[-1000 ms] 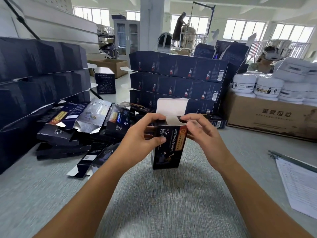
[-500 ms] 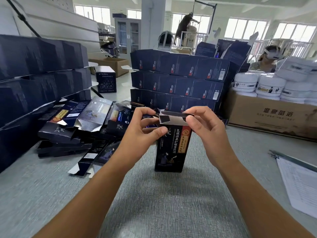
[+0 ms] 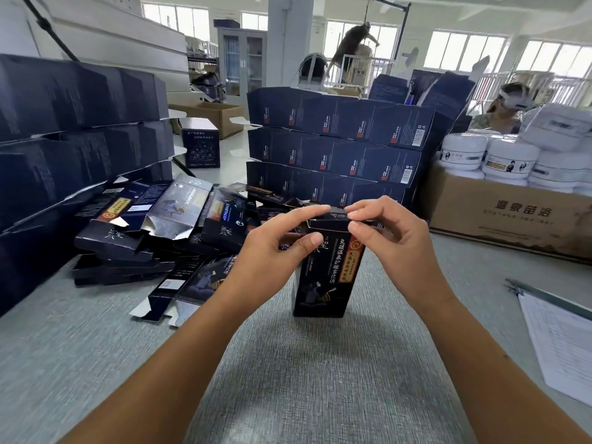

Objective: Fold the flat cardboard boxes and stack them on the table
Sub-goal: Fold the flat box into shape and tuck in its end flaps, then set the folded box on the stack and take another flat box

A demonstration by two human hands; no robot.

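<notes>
One upright dark box (image 3: 323, 277) stands on the grey table (image 3: 288, 379) between two hands: the left hand (image 3: 275, 251) and the right hand (image 3: 390, 245) each pinch its top flap, fingertips on the lid, thumbs against the front. Left of the left hand lies one heap of flat boxes (image 3: 144, 225); beyond both hands rise three stacked rows of folded boxes (image 3: 336, 149)

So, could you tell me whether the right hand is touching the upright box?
Touching: the head view shows the right hand with its fingertips pinching the top flap of the upright box.
</notes>
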